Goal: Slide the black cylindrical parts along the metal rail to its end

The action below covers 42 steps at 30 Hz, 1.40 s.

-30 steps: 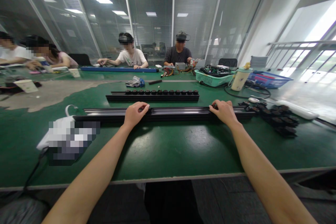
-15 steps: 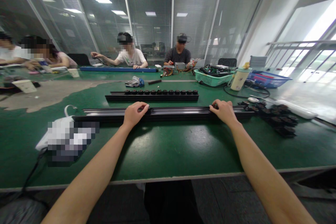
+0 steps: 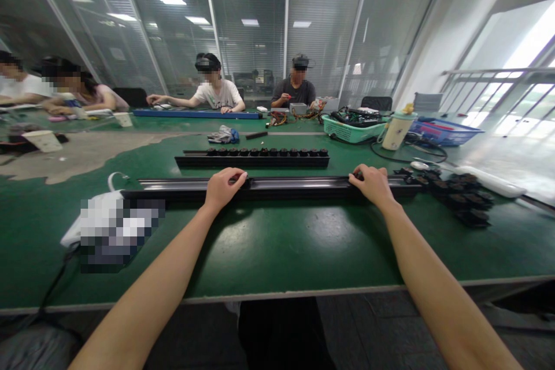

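Note:
A long black metal rail (image 3: 299, 184) with a shiny inner channel lies crosswise in front of me. My left hand (image 3: 223, 189) is closed at its left-centre part, thumb and fingers pinched around a small black part (image 3: 247, 182) in the channel, mostly covered by the hand. Farther right, my right hand (image 3: 372, 184) is also closed over the rail, with a dark small part (image 3: 359, 175) partly showing between thumb and fingers. Behind it, a shorter black rail (image 3: 251, 162) carries a row of black round-topped modules (image 3: 265, 152). More black modules (image 3: 462, 193) are heaped beyond the rail's right end.
A white device (image 3: 97, 214) with a cable is by the rail's left end. Toward the back right stand a green basket (image 3: 353, 130), a cream tumbler (image 3: 396, 130) and a blue basket (image 3: 451, 132). Grey-blue gloves (image 3: 223, 135) lie mid-table. Several people sit across the green table (image 3: 299, 243).
My hands and the rail keep practically the same position. Across the table, a person in a dark shirt has raised a hand with a red-handled item.

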Each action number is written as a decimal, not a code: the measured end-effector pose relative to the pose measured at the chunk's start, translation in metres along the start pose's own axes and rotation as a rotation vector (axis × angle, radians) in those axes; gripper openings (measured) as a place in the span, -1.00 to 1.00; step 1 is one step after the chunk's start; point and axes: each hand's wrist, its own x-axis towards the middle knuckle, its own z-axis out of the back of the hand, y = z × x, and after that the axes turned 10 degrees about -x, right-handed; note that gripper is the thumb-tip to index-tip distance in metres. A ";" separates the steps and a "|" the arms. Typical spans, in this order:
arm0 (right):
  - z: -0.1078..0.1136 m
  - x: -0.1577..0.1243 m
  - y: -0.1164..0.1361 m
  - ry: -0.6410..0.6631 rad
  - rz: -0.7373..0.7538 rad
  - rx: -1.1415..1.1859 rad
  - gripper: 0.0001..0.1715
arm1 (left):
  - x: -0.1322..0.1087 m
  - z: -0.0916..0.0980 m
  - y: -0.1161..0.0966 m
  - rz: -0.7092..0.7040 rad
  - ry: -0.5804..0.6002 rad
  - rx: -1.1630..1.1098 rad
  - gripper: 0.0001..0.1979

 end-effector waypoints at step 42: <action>0.009 -0.001 -0.001 0.072 -0.159 -0.045 -0.77 | 0.000 -0.001 0.004 -0.034 -0.003 0.020 -0.65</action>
